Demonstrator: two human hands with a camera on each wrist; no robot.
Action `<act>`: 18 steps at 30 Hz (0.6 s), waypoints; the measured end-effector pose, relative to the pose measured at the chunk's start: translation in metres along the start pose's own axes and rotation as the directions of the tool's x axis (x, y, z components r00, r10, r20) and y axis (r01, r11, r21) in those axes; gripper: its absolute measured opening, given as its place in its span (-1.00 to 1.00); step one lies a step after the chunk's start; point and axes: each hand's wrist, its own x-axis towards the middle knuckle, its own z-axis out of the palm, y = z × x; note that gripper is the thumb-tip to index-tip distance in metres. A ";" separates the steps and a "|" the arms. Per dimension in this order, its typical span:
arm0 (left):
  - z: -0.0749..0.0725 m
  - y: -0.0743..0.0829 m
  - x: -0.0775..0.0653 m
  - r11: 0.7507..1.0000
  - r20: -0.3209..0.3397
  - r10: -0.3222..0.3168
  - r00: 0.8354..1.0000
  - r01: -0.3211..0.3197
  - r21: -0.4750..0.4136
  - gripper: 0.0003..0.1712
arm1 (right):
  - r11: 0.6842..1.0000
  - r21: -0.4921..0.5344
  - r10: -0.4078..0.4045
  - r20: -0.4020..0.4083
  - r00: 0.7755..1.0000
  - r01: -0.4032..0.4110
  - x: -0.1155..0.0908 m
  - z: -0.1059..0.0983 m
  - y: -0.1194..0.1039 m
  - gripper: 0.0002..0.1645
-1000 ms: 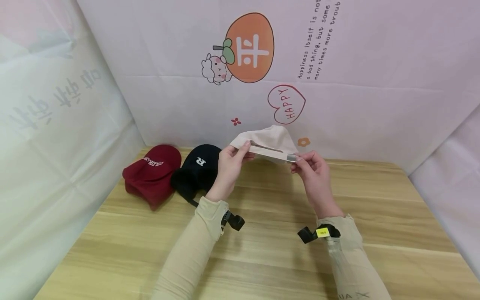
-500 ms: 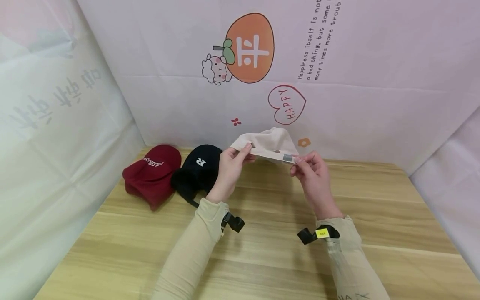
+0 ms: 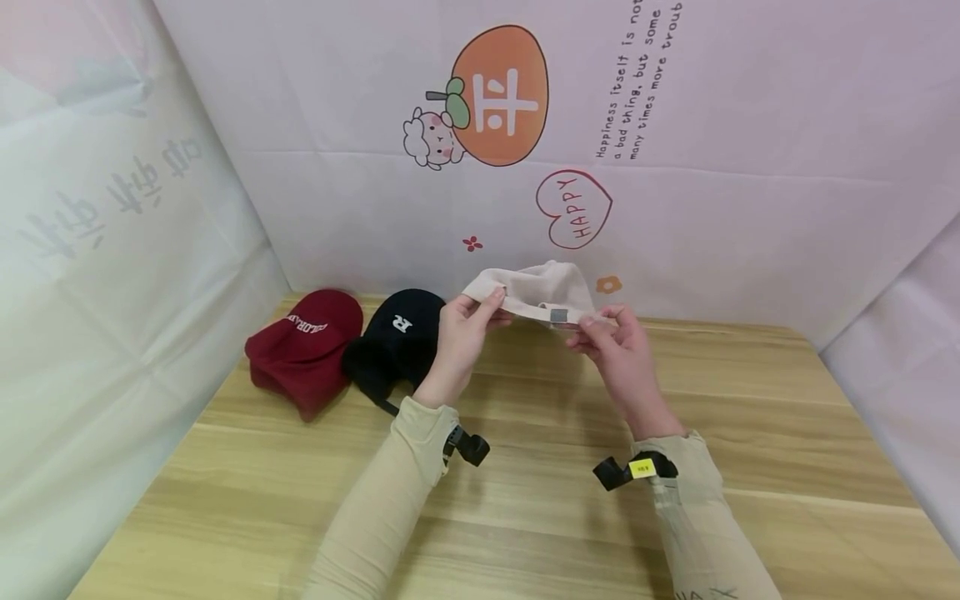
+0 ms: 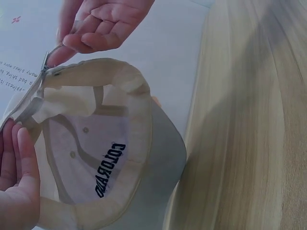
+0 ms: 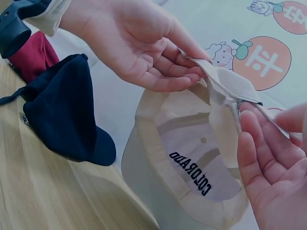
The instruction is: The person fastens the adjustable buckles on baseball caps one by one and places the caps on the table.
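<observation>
Fingers [image 3: 492, 299] of our left hand [image 3: 459, 337] pinch a cream cap [image 3: 551, 287] by one end of its strap [image 3: 527, 312]; those of our right hand [image 3: 622, 346] pinch the other end, beside a grey buckle [image 3: 558, 315]. We hold it above the counter [image 3: 525, 508], near a dark cap [image 3: 408, 329] and a red cap [image 3: 307, 354].

1. So the table [image 3: 525, 525] is a light wood-grain top, streaks running roughly left to right, far right corner rounded off.
2. Over on the far left sits a maroon baseball cap [image 3: 303, 354], kinda slumped, white lettering across it that reads "COLORAD" as far as I can see.
3. Just right of that one there's a dark baseball cap [image 3: 408, 337], black in the head view, more navy from the right wrist, white "R" on it.
</observation>
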 end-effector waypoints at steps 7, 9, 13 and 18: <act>0.005 0.004 -0.002 1.000 0.011 -0.006 1.000 0.006 -0.017 -0.69 | 0.970 -0.241 0.038 -0.006 0.999 -0.038 -0.001 0.000 0.001 -0.64; 0.006 0.005 -0.002 1.000 0.018 -0.006 1.000 0.007 -0.021 -0.70 | 0.952 -0.304 0.047 0.001 0.999 -0.044 -0.001 0.000 0.002 -0.64; 0.008 0.006 -0.003 1.000 0.034 -0.006 0.999 0.007 -0.017 -0.70 | 0.931 -0.360 0.063 0.002 0.998 -0.058 0.000 0.001 0.003 -0.66; 0.009 0.006 -0.005 1.000 0.049 -0.012 0.999 0.012 -0.003 -0.66 | 0.928 -0.362 0.085 -0.026 0.996 -0.089 0.000 0.004 0.002 -0.68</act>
